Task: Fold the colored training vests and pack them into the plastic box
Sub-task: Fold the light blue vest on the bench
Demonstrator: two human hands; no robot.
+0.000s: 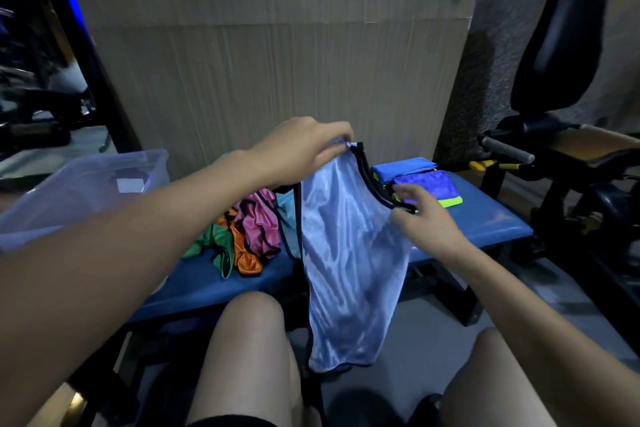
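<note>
Light blue vest (349, 253) hanging lengthwise downward, left hand (304, 146) fingers pinching top, right hand (427, 218) fingers loosely spread at armhole edge

I see a glossy mesh cloth vest (349, 253), a clear plastic box (69, 191), and a smooth, padded bench (485, 222).

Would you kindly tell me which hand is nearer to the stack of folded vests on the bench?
The right hand: it sits just in front of the folded stack. The left hand pinches the light blue vest farther left.
</note>
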